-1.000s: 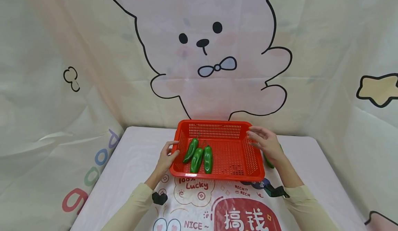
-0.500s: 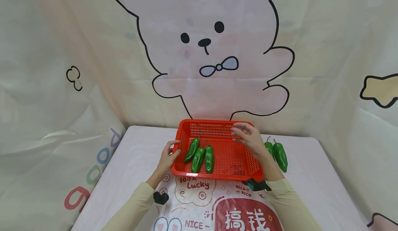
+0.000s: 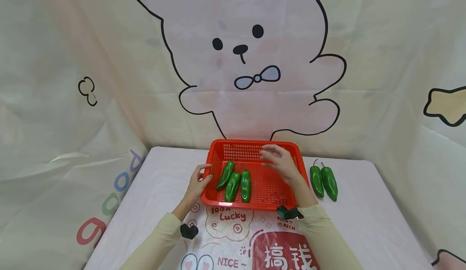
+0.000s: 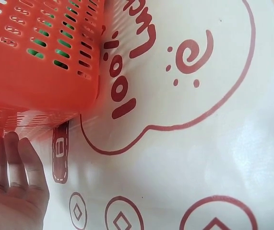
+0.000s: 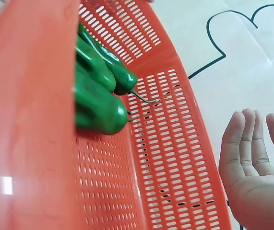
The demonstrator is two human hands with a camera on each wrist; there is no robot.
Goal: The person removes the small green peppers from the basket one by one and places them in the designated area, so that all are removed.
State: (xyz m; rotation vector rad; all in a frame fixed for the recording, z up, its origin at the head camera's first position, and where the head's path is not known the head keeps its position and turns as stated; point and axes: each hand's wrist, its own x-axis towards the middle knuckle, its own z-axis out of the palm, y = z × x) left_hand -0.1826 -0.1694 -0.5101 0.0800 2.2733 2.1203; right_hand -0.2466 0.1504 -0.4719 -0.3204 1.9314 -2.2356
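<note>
Three green chili peppers (image 3: 232, 186) lie side by side in the left part of a red plastic basket (image 3: 255, 206). My left hand (image 3: 194, 183) rests against the basket's left edge, its thumb and fingertips touching the rim area. In the left wrist view, several fairly straight fingers (image 4: 13, 165) meet the basket's slotted outer wall. Over the right half of the basket is my right hand (image 3: 282, 163), fingers spread loosely with nothing between them. The right wrist view shows that hand (image 5: 256, 177) with a bare palm, beside green peppers (image 5: 98, 105) in the basket.
Two more green peppers (image 3: 323, 181) lie on the white table (image 3: 364, 209) to the right of the basket. A printed mat (image 3: 233, 237) covers the table's front middle. A patterned cloth backdrop (image 3: 145, 112) stands behind the table.
My right hand has moved left from the basket's right rim to above its interior, and both peppers on the table now show. My left hand stays at the basket's left edge.
</note>
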